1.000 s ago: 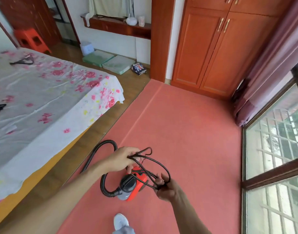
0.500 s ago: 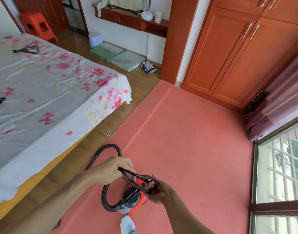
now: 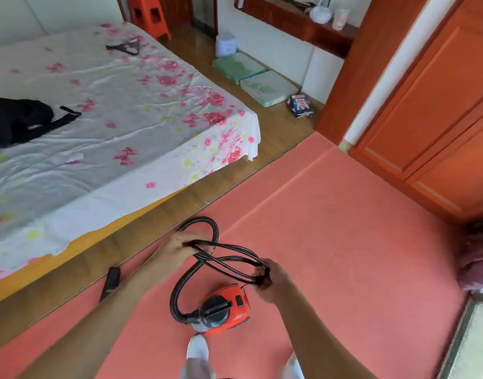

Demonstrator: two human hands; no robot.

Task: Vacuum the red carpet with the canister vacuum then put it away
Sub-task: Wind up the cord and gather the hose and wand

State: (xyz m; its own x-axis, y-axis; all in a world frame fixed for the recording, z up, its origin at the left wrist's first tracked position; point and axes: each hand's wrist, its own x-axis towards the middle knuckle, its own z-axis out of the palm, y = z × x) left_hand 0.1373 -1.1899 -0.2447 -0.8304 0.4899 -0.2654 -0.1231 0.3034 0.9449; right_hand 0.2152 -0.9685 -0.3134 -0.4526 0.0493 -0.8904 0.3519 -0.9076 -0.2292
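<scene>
1. On the red carpet [image 3: 344,242], just in front of the person's white shoe [image 3: 198,351], stands the red canister vacuum [image 3: 224,307], with its dark grey top turned up.
2. Its black ribbed hose [image 3: 177,291] leaves the front of the body, curves to the left and makes one big loop that reaches behind the left hand.
3. The left hand [image 3: 177,248] has its fingers curled around one end of the coiled black power cord [image 3: 229,262].
4. The right hand [image 3: 270,283] grips the other end of the same coil, fingers closed tight on the strands.
5. The coil is stretched between the two hands in several long loops and hangs in the air above the vacuum.
6. A flat black nozzle [image 3: 110,283] lies at the edge of the carpet beside the strip of wooden floor [image 3: 153,214], to the left of the left forearm.
7. The bed [image 3: 112,119], with a flowered sheet, is on the left and carries a black bag [image 3: 16,124].
8. An orange-brown wardrobe [image 3: 440,119] stands at the far right side of the carpet.
9. Two green cushions [image 3: 251,77] lie on the wooden floor near the wall.
</scene>
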